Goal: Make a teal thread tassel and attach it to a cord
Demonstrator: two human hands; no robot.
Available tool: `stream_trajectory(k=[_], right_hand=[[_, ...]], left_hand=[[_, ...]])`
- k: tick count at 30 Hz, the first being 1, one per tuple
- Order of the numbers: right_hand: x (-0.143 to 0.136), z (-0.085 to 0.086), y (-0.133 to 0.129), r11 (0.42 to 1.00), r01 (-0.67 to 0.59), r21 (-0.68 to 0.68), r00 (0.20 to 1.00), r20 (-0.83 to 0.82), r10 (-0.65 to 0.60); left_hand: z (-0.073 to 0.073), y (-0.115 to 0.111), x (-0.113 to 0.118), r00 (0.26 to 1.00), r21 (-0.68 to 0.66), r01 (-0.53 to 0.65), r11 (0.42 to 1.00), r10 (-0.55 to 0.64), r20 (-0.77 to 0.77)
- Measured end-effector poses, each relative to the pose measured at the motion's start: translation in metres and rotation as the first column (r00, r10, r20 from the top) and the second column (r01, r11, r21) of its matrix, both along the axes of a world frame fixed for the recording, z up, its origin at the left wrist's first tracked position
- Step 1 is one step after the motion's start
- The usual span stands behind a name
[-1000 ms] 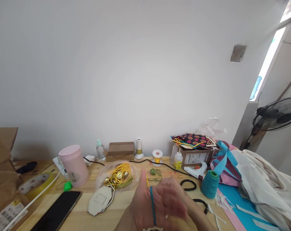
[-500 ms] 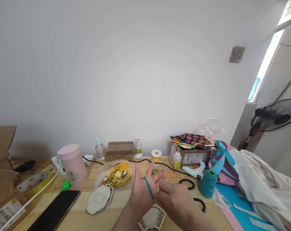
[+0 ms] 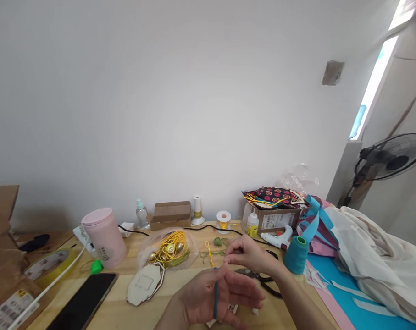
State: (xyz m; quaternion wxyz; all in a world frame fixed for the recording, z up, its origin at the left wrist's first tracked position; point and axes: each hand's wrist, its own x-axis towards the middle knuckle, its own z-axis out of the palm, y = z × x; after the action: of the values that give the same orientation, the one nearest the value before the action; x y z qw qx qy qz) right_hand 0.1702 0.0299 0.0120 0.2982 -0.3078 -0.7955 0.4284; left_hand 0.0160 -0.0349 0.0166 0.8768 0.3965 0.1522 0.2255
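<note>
My left hand point(image 3: 211, 295) is palm up with its fingers stretched and spread, low in the middle of the view. A band of teal thread point(image 3: 215, 300) runs across that palm. My right hand point(image 3: 251, 254) is just above, its thumb and fingertips pinched together near the left fingertips; anything in the pinch is too fine to see. Partly hidden under my left hand is a pale cut-out wooden piece point(image 3: 233, 308). Black-handled scissors point(image 3: 271, 289) lie partly behind my right forearm. A cone of teal thread point(image 3: 296, 257) stands to their right.
Behind the hands are a yellow cord point(image 3: 208, 252), a spool point(image 3: 224, 222), and a plastic bag with gold bells point(image 3: 169, 250). Octagonal pieces point(image 3: 144, 284), a phone point(image 3: 82, 302) and a pink cup point(image 3: 104, 238) are left. A glue gun point(image 3: 278, 238) and white cloth point(image 3: 369, 252) are right.
My left hand has turned and moved lower, its fingers now pointing right. My right hand has moved up and away from the left palm, uncovering more of the scissors.
</note>
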Motion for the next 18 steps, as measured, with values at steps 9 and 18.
stream_trajectory(k=[9,18], right_hand=[[0.04,-0.016,-0.027,0.976,0.087,-0.199,0.987,-0.112,-0.111],[0.057,-0.062,-0.06,0.658,0.722,0.211,0.648,0.124,-0.751]], left_hand=[[0.0,-0.003,-0.058,0.96,0.036,-0.202,0.979,0.191,0.206],[-0.022,-0.009,-0.068,0.911,-0.064,-0.37,0.927,0.376,0.17]])
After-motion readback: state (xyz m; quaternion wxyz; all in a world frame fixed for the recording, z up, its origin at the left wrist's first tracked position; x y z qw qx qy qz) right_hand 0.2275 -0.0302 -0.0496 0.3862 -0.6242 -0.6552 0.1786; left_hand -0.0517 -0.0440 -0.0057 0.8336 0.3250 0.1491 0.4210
